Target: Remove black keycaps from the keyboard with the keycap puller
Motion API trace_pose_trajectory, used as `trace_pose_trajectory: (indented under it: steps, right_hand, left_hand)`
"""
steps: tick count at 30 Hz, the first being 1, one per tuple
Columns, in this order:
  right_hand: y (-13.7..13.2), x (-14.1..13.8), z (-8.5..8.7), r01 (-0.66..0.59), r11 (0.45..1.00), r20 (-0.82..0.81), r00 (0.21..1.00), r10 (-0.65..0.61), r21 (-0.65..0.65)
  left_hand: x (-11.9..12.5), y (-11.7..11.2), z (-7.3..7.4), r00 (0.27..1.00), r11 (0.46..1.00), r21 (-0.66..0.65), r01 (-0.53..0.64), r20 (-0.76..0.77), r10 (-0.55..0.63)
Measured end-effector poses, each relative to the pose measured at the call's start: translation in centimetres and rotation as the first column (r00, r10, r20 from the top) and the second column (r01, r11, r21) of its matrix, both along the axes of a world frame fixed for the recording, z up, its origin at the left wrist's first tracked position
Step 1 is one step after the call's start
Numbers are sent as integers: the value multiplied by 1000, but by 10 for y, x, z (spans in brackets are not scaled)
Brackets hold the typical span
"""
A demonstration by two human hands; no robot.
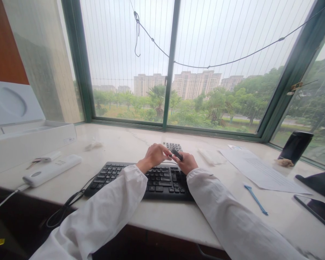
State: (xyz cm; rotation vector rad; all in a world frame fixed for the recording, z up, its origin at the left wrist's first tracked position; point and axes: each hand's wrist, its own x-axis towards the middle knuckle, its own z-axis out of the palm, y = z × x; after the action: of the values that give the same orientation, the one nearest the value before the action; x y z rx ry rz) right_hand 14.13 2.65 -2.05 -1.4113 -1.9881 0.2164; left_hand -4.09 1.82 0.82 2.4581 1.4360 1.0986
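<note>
Both hands meet above the black keyboard [162, 184], which lies on the white sill with its cable trailing off at the left. In my right hand [188, 163] is a short, dark, stick-like object [177, 154], tilted up toward the left; its exact kind is unclear. My left hand [155, 156] has its fingertips pinched together at the near end of that object, where a small dark piece shows. What that piece is I cannot make out. Just behind the hands sits a block of small grey keycaps [173, 146], partly covered by my fingers.
At the left are a white box [32, 142], a white power strip [52, 170] and keys [38, 160]. To the right lie paper sheets [260, 169], a blue stick [256, 200], a phone [318, 209] and an upright dark device [295, 146]. A window frame [168, 90] stands behind.
</note>
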Motion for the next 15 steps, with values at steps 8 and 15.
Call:
trace_pose_trajectory:
  steps: [8,15]
  right_hand:
    - [-1,0,0,-2,1000,12,1000,2,-9]
    - [-1,0,1,2,1000,27,1000,-2,-16]
  left_hand:
    - [-1,0,0,1000,1000,11,7,-2,-7]
    - [-1,1,-2,1000,1000,10,23,1,-23]
